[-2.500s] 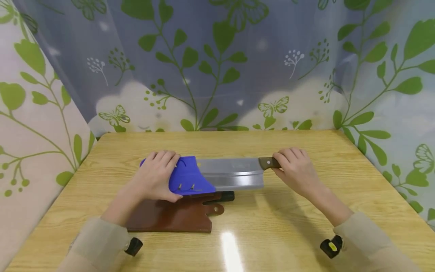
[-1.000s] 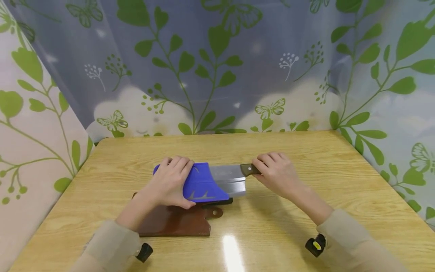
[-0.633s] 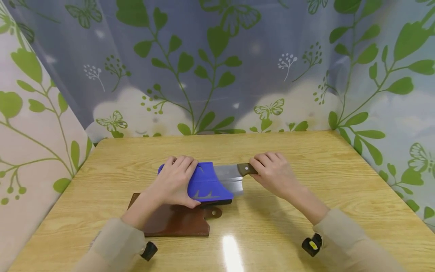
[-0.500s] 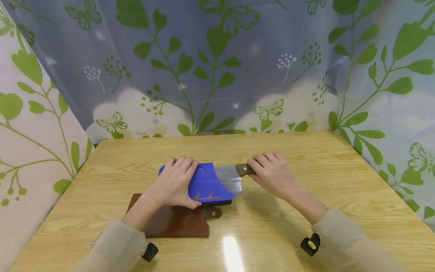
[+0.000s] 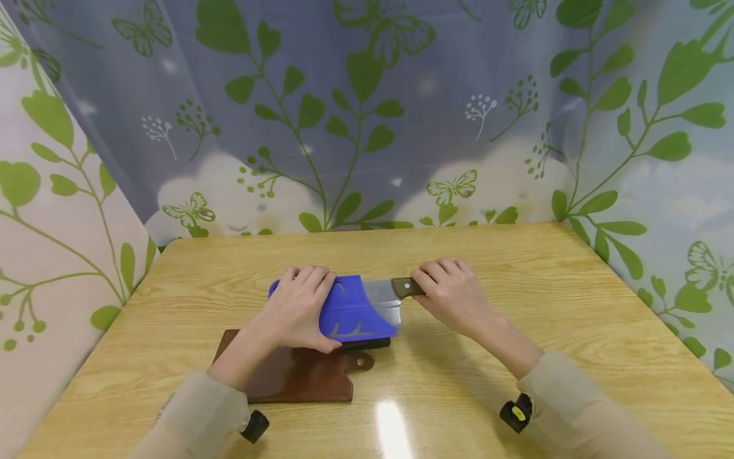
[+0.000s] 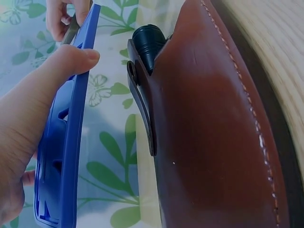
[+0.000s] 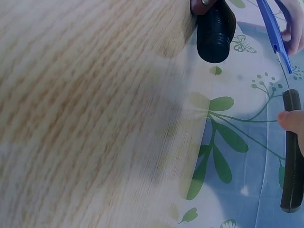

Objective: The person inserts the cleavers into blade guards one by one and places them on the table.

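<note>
My left hand point(image 5: 301, 309) grips a blue plastic blade sheath point(image 5: 352, 312) from above, thumb along its near edge. Most of the cleaver's steel blade point(image 5: 383, 294) is inside the sheath, and only a short stretch near the handle shows. The right hand point(image 5: 453, 293) holds the cleaver by its brown wooden handle point(image 5: 406, 287), which also appears in the right wrist view as a dark handle point(image 7: 291, 180) under the thumb. Both things are held above the table. Below the sheath lies a brown leather sheath point(image 5: 298, 379) with a black handle point(image 5: 373, 343) sticking out of it.
The wooden table point(image 5: 470, 408) reaches back to a patterned curtain point(image 5: 367, 127) hung behind it and at the sides. In the left wrist view the stitched leather sheath point(image 6: 209, 118) stands close beside the left hand, its strap along the black grip point(image 6: 148, 45).
The right hand has moved left, sliding the cleaver deeper into the blue sheath, so much less blade shows. The left hand has shifted somewhat to the right with the sheath.
</note>
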